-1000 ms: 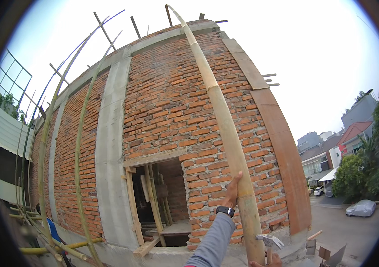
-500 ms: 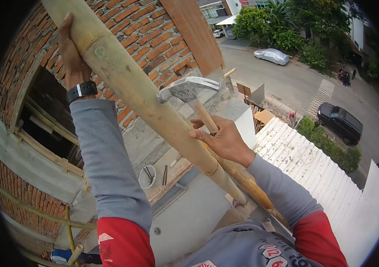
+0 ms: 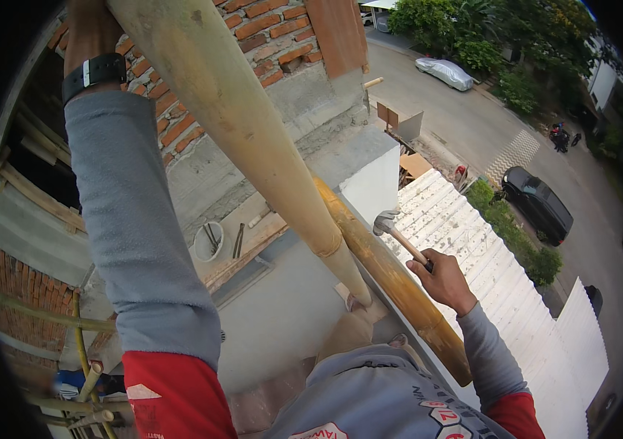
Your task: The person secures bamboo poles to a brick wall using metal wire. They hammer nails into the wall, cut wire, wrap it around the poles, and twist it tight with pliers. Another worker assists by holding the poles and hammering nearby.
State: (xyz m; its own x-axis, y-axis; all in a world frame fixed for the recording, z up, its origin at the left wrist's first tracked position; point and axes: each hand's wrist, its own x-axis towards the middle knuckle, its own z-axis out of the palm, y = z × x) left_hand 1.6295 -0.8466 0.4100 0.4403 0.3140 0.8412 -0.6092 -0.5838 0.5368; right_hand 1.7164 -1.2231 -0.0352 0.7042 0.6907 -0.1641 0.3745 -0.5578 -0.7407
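A thick pale-green bamboo pole (image 3: pixel 253 139) slants from the top left down to near my feet. Against its upper left side is my left hand (image 3: pixel 92 33), closed round it; the fingers are partly hidden behind the pole and at the dark rim. My right hand (image 3: pixel 443 282) grips a claw hammer (image 3: pixel 408 243) by the end of its wooden handle. The hammer's metal head points up and left, apart from both poles. Between hammer and upright pole, a yellow-brown bamboo pole (image 3: pixel 403 293) runs along the wall's edge.
A white bucket (image 3: pixel 208 243) with tools stands on a ledge beside thin dark rods (image 3: pixel 238 240). Brickwork (image 3: pixel 260 25) rises behind. White corrugated roofing (image 3: pixel 523 322) spreads below on the right. Farther down, a road (image 3: pixel 443 121) has parked cars, including a black one (image 3: pixel 538 203).
My right hand and the hammer have moved away from the pale pole, right and down. My left arm and the pole's upper part now appear farther left and nearer the rim as the view shifted.
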